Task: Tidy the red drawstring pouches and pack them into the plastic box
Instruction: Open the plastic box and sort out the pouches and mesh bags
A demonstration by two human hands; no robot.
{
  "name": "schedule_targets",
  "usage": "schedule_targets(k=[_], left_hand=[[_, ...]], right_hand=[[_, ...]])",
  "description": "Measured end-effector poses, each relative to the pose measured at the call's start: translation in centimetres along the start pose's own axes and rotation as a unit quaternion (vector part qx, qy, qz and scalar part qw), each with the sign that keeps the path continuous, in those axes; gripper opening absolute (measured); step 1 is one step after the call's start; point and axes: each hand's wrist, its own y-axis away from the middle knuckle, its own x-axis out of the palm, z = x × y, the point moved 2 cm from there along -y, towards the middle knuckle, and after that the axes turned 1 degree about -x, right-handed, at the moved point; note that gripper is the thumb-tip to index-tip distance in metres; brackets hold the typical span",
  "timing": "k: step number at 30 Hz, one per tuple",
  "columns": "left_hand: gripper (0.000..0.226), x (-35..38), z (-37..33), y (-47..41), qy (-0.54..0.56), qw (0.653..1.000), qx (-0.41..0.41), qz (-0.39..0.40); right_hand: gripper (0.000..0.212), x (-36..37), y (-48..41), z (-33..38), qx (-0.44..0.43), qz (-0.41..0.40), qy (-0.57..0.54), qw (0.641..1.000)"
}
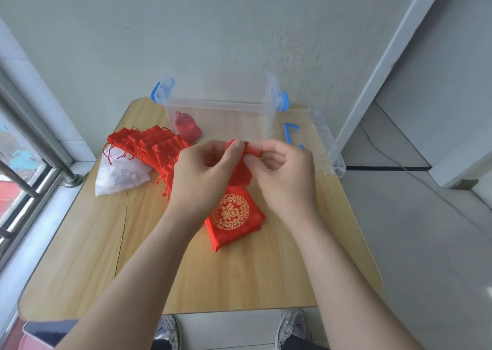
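Left hand, right hand — red pouch pinched between both grips

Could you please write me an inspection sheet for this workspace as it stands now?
Surface: wooden table, with a thin crack line along its left part.
Job's things: clear plastic box at the far edge, one red pouch inside; row of red pouches fanned at left; held pouch between both hands; gold-printed pouch flat on the table below them; box lid at the right edge.
Clutter: white plastic bag, partly under the row.
Hands: left hand and right hand both pinch the held pouch's neck.
Cables: thin cable on the floor at right.
Surroundings: barred window at left, pale wall behind, shoes below the near edge.
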Motion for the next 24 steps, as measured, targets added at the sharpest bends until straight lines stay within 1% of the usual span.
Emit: schedule_targets(k=[2,5,9,11,13,16,18,19,22,24], left_hand=[[0.02,-0.1,0.9,-0.4,-0.015,1.0,0.003,-0.022],[0.016,0.1,1.7,-1.0,-0.008,1.0,-0.005,-0.027],[0.022,0.7,1.6,-1.7,-0.008,1.0,0.01,0.006],[0.021,0.7,1.8,-2.0,-0.009,1.0,0.002,0.015],[0.018,0.3,2.1,-2.1,-0.021,1.0,-0.003,0.0],[0.012,-0.4,2.1,-2.2,-0.043,0.999,0.001,-0.024],[0.009,-0.8,1.9,-2.2,-0.041,0.998,-0.004,-0.038],[0.011,-0.9,1.9,-2.1,-0.039,0.998,-0.015,-0.045],[0.021,-1.3,2.4,-2.0,-0.066,0.996,-0.03,-0.049],[0.017,-1.4,2.6,-2.1,-0.074,0.996,-0.035,-0.043]], right_hand=[[0.018,0.1,0.4,0.2,0.011,-0.012,-0.013,1.0],[0.016,0.6,0.7,0.5,0.026,-0.031,-0.043,0.998],[0.017,0.7,-0.1,1.0,0.076,-0.072,-0.136,0.985],[0.017,0.5,-0.6,1.1,0.126,-0.083,-0.21,0.966],[0.017,0.5,-1.0,0.9,0.178,-0.098,-0.276,0.939],[0.027,0.7,-1.2,0.6,0.224,-0.117,-0.335,0.908],[0.037,0.8,-1.3,0.6,0.235,-0.123,-0.354,0.897],[0.038,0.8,-1.3,0.7,0.239,-0.125,-0.358,0.894],[0.028,1.0,-1.1,1.0,0.257,-0.116,-0.353,0.892],[0.022,1.1,-0.8,1.0,0.266,-0.11,-0.345,0.893]])
